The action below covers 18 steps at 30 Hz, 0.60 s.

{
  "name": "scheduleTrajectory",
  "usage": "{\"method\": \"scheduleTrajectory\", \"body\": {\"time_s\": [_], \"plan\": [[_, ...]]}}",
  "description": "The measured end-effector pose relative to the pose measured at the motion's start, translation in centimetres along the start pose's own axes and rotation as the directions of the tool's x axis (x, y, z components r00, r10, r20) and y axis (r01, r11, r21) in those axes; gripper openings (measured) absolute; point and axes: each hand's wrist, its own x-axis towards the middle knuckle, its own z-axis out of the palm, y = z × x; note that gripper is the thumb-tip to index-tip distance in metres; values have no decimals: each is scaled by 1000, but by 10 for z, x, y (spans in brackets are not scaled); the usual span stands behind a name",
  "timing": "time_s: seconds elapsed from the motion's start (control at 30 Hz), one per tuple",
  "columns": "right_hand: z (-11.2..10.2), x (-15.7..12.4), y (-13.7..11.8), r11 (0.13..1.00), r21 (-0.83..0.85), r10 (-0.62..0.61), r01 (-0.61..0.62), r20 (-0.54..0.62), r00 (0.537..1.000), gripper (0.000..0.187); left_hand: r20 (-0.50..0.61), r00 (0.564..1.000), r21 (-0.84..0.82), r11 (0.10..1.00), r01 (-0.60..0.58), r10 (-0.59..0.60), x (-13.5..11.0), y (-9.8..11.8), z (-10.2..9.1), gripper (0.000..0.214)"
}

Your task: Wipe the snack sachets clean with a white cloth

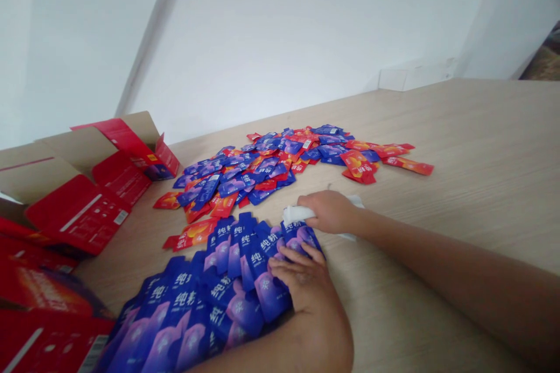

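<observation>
Rows of overlapping blue-purple sachets (236, 303) with white lettering lie at the lower middle of the head view. My left hand (301, 274) rests on the right end of these rows, its fingers spread over the top sachets. Just beyond it, my right hand (330, 210) is closed around a folded white tissue (297, 214). One end of the tissue touches or hangs over the top edge of the nearest sachet; I cannot tell which. More of the white material shows behind the right wrist.
A loose heap of blue and red-orange sachets (266, 166) lies farther back, with a few red sachets (409, 164) at its right. Open red cartons (83, 215) stand along the left. A white box (413, 76) sits against the wall on the wooden table (481, 169).
</observation>
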Motion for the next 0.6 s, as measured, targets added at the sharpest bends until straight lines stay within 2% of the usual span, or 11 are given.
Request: {"method": "scheduleTrajectory", "body": {"time_s": [0.1,0.17,0.23,0.3,0.43,0.5,0.6], "plan": [[-2,-3,-9,983,73,-170,169,10,985,28,11,1000,-42,999,5,-5,0,0,-1,47],[1,-3,-13,967,102,-240,235,43,970,26,9,1000,-93,996,12,-11,0,-1,-3,45],[5,-2,-12,974,88,-212,208,46,976,28,5,1000,-160,987,27,-27,0,-2,-4,45],[8,1,-6,991,46,-126,125,31,992,30,8,999,-208,977,43,-42,0,-2,-5,47],[7,3,7,1000,-21,17,-17,24,1000,28,14,999,-206,978,39,-37,0,-2,-4,47],[3,1,7,1000,-20,8,-8,-7,1000,27,3,1000,-160,987,24,-23,0,-2,-4,46],[0,-2,-2,992,29,-120,121,-31,992,26,-1,1000,-85,996,6,-6,0,-1,-2,46]]}}
